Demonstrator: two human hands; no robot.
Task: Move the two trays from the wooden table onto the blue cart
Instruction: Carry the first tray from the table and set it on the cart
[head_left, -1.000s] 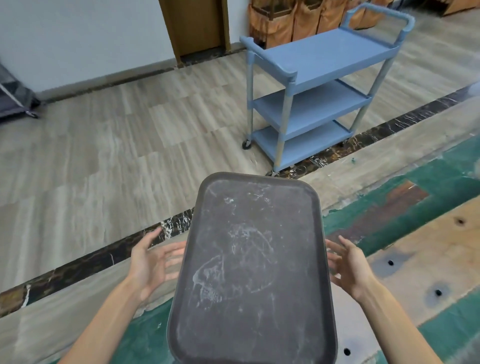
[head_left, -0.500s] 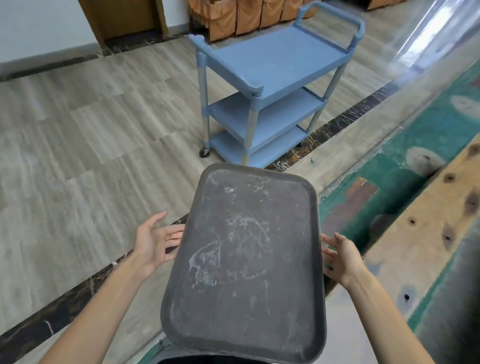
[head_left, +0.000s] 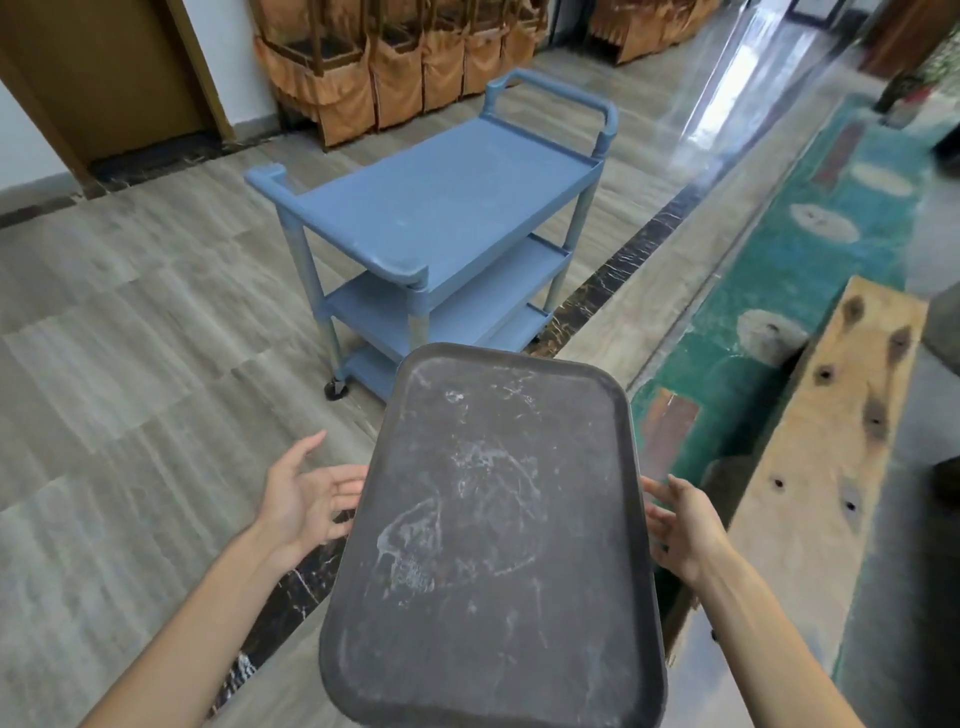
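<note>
I carry a dark grey, scratched tray (head_left: 493, 545) flat in front of me, its long side pointing away. My left hand (head_left: 306, 499) supports its left edge, palm up with the fingertips under the rim. My right hand (head_left: 680, 525) holds the right edge the same way. The blue three-shelf cart (head_left: 457, 202) stands on the floor just beyond the tray's far end, and its top shelf is bare. I cannot tell whether a second tray lies under this one.
A wooden plank surface with dark knots (head_left: 821, 467) runs along my right, over a green patterned floor strip (head_left: 810, 270). Chairs with orange covers (head_left: 395, 67) line the wall behind the cart. A brown door (head_left: 104, 78) is at the far left.
I have moved forward and turned right with the tray in both hands. The cart is now closer and more central, and the wooden surface has slid to the right edge.
</note>
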